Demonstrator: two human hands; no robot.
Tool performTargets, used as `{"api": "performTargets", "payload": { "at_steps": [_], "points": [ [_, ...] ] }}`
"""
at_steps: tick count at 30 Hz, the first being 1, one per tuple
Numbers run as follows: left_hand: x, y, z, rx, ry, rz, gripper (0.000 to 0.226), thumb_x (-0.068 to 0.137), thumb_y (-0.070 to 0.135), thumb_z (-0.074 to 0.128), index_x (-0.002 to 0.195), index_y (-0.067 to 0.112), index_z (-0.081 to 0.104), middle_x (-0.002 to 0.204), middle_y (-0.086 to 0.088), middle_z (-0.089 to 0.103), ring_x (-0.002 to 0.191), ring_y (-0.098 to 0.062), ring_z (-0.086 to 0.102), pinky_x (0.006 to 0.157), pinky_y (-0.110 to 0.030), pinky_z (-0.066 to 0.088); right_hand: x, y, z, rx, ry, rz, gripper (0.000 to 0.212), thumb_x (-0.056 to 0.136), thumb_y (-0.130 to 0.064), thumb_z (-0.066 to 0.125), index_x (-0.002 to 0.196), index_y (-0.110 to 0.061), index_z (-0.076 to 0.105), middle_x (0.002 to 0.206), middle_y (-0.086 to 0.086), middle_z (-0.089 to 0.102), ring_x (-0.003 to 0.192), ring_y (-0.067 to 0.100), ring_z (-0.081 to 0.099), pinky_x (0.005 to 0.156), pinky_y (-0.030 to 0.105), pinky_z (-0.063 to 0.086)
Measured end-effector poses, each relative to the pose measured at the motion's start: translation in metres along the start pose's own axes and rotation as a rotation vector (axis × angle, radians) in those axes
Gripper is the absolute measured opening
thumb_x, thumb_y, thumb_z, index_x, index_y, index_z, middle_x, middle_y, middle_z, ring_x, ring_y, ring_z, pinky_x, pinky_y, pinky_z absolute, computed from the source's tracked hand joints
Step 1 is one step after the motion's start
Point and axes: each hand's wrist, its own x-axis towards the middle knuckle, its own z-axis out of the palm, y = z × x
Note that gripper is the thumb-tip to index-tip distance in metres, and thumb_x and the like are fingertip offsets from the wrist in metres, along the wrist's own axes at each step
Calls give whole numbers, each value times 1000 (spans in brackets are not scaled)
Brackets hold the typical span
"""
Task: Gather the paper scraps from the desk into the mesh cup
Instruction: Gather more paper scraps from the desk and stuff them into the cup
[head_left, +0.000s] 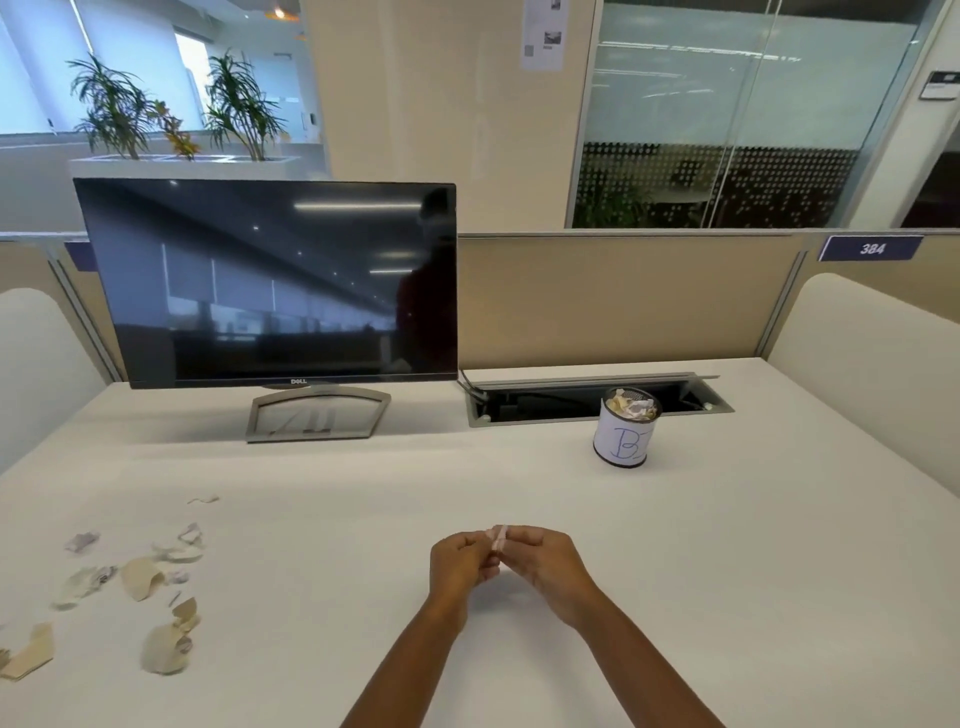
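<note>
At the lower left of the frame, loose paper scraps (140, 579) lie scattered on the white desk (311, 519), tan and whitish pieces spread from the left edge toward the middle. Above them, at centre left, a dark monitor (270, 280) stands on its grey foot at the back of the desk. At lower centre the two hands meet just above the desktop. The left hand (457, 564) and the right hand (545, 561) have their fingers curled inward and together pinch a small strip of paper (500, 538) that sticks up between them. The strip looks whitish-pink, though it is too small to say more. Right of centre, well apart from the hands and from the scattered pieces, the mesh cup (626, 431) stands upright. It is wrapped in a white label with blue handwriting, and crumpled paper shows at its rim. Just behind it an open cable hatch (545, 402) is set into the desk. At the upper right a number plate (870, 248) reading 384 sits on the partition.
</note>
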Motion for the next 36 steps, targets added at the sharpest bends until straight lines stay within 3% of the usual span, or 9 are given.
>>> {"api": "performTargets", "payload": {
  "at_steps": [9,12,16,20,22,25,29,33,36],
  "points": [
    [12,19,82,68,-91,109,21,97,5,40,96,8,61,84,-7,65,73,-16,60,66,-20,50,33,-48,-86,50,309,-45,12,75,11,63,77,1,70,69,8,70,67,17,66,64,15,56],
    [24,5,90,386,-23,292,21,96,7,42,104,7,62,103,-11,67,93,-21,62,79,-23,46,54,-82,-118,-11,439,-155,15,76,12,63,90,11,67,57,-2,70,55,7,64,55,10,52],
    [37,-27,85,974,62,530,33,97,20,43,130,16,48,135,-1,50,131,-16,43,105,-23,33,82,-128,-151,-329,602,-343,14,76,2,65,89,-1,71,82,13,68,76,19,58,75,26,46],
    [44,-41,80,1320,42,506,50,99,31,34,146,13,26,158,-9,15,148,-25,11,119,-35,17,108,-151,-166,-605,658,-487,15,79,5,60,90,4,71,84,16,69,65,16,55,49,2,42],
    [49,-41,79,1406,107,556,53,94,38,46,141,16,38,154,-11,27,144,-26,24,117,-36,25,119,-153,-169,-701,635,-501,16,81,5,59,91,5,71,90,18,70,74,21,59,60,8,51],
    [52,-41,77,1402,93,567,50,86,37,60,131,16,53,145,-9,43,134,-31,43,108,-42,39,132,-149,-171,-876,558,-480,18,83,5,54,92,5,70,97,21,70,91,29,63,80,36,51],
    [59,-41,71,1516,101,630,49,47,47,86,91,26,77,102,5,75,93,-11,72,65,-25,59,138,-144,-173,-1131,446,-337,27,90,-2,45,104,-2,68,107,20,68,98,33,62,78,31,47],
    [65,-41,70,1562,91,641,46,51,47,83,92,28,77,103,6,75,93,-10,72,66,-25,59,134,-137,-174,-1192,445,-422,34,93,-1,37,117,-1,62,130,17,56,119,30,51,96,31,39],
    [69,-42,72,1555,120,658,52,45,44,88,93,25,77,103,3,75,92,-13,73,67,-29,59,132,-127,-173,-1335,433,-385,38,96,-6,34,131,-7,48,145,12,40,132,27,40,114,46,26]
  ]
}}
